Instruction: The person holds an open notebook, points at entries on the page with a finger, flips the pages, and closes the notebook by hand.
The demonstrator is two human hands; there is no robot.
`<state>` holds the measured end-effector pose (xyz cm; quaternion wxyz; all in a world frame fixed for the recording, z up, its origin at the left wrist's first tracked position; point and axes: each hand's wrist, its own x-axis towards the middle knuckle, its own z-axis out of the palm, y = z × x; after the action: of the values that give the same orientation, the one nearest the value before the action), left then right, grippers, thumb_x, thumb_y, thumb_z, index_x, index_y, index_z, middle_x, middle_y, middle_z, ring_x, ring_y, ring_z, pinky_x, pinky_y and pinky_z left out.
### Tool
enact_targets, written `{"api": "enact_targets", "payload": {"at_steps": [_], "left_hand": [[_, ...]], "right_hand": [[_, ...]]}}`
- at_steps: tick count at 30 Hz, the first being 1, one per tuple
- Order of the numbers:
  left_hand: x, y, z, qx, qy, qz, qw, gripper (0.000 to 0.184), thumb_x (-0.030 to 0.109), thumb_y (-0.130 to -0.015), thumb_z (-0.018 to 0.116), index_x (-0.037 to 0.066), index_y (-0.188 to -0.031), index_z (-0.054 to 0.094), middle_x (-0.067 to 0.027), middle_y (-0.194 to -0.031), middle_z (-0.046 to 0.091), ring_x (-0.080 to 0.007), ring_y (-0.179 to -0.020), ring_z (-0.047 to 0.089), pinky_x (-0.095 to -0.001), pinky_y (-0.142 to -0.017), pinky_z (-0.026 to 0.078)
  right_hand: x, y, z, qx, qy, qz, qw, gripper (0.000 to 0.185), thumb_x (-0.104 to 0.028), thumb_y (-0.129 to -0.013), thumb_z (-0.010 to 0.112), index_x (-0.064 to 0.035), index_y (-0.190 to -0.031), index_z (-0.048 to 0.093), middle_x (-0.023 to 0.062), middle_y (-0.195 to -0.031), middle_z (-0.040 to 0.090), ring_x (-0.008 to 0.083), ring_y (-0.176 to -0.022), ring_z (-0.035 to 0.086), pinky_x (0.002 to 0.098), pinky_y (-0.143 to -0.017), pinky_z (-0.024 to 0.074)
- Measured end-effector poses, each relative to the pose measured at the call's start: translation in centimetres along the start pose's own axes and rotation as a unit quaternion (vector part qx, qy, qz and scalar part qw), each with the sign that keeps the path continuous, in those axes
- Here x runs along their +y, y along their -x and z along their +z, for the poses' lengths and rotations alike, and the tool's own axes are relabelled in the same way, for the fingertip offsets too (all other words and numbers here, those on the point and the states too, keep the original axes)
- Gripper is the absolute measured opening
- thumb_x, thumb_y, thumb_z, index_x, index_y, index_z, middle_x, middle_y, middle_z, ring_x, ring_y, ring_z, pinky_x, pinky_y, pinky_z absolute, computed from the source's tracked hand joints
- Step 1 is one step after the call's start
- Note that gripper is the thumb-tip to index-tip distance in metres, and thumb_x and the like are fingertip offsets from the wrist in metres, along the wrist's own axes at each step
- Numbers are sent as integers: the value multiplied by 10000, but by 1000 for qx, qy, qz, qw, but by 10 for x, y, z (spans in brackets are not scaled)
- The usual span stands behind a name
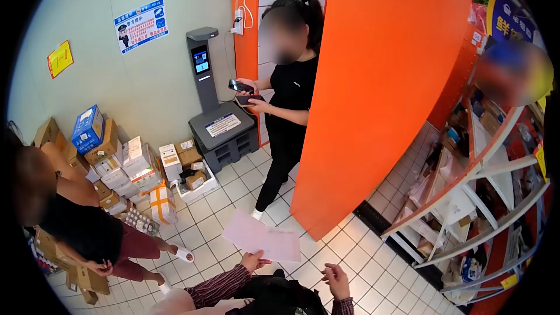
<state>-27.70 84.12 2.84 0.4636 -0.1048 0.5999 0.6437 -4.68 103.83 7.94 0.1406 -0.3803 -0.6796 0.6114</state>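
A pale pink sheet of paper [274,243], creased down the middle, is pinched at its lower edge by my left hand [254,261]. It extends forward over the tiled floor, and its print is too faint to read. Off to the right of the paper, my right hand [336,282] is raised in the air with fingers loosely bent and apart, holding nothing. Both wrists show dark striped cuffs. Below and between my hands lies something black [280,294] against my body; its kind is unclear.
An orange panel [373,81] stands ahead. Beside it, a person in black [291,87] holds a phone near a grey scanner stand [210,90]. Another person [87,227] stands at left by stacked parcels [125,160]. Parcel shelves [466,181] line the right.
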Motion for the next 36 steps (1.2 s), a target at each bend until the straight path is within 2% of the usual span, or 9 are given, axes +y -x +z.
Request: {"api": "enact_targets", "payload": {"at_steps": [5,11,17,21,23,27,30,34,36], "left_hand": [[30,-10,39,26,61,22,998,279,192,-946,499,11,-1157,488,-110,-983,648,-211,-817,677,-235,-598,473],[14,-18,59,111,215,76,967,289,148,-935,496,22,-1188,432,-127,-1000,623,-265,-789,675,-261,-563,480],[-2,-6,91,295,323,99,894,222,149,-929,488,-20,-1072,494,-125,-839,651,-241,-705,682,-271,-475,450],[-20,5,116,347,406,121,837,168,159,-923,511,49,-1049,499,-111,-846,622,-240,-750,661,-294,-527,448],[-25,11,135,371,425,123,816,184,162,-916,523,43,-1056,504,-115,-844,617,-249,-745,656,-295,-525,445],[-41,15,159,403,454,120,786,198,167,-914,529,40,-1064,502,-115,-861,614,-260,-757,651,-296,-524,444],[-44,8,154,389,474,116,781,227,169,-912,547,25,-1078,493,-129,-877,604,-273,-773,640,-293,-535,456],[-17,13,147,381,462,143,788,229,149,-912,551,2,-1076,488,-147,-887,600,-278,-781,635,-280,-535,461],[-10,11,144,392,440,170,790,225,153,-911,557,-22,-1041,501,-145,-856,612,-279,-761,640,-268,-523,451]], "right_hand": [[11,-61,-30,-20,-61,62,996,315,-255,-949,517,-12,-1145,564,98,-892,672,140,-685,645,240,-583,505],[-13,-139,-12,-243,-9,95,965,319,-259,-954,525,-34,-1177,550,93,-948,662,134,-742,636,244,-643,508],[-63,-222,0,-444,99,-46,889,327,-224,-935,561,-24,-1193,539,80,-962,642,126,-746,628,226,-658,492],[-68,-273,9,-424,167,-99,885,405,-246,-853,667,-13,-1166,560,110,-910,639,153,-689,650,268,-646,511],[-96,-284,10,-434,121,-40,892,348,-228,-871,643,-12,-1136,579,88,-823,641,127,-684,639,250,-610,486],[-99,-300,29,-453,57,-73,887,251,-198,-895,607,-20,-1071,619,49,-741,625,84,-627,579,214,-572,436],[-105,-291,43,-422,50,-120,897,219,-211,-942,534,-34,-987,655,-24,-635,522,52,-528,380,217,-500,325],[-141,-277,46,-477,-34,25,878,219,-203,-971,477,-41,-1019,617,-85,-603,328,5,-506,293,180,-432,211],[-172,-268,53,-466,-35,-28,884,210,-196,-971,478,-41,-1027,610,-87,-606,321,6,-502,280,180,-435,211]]}}
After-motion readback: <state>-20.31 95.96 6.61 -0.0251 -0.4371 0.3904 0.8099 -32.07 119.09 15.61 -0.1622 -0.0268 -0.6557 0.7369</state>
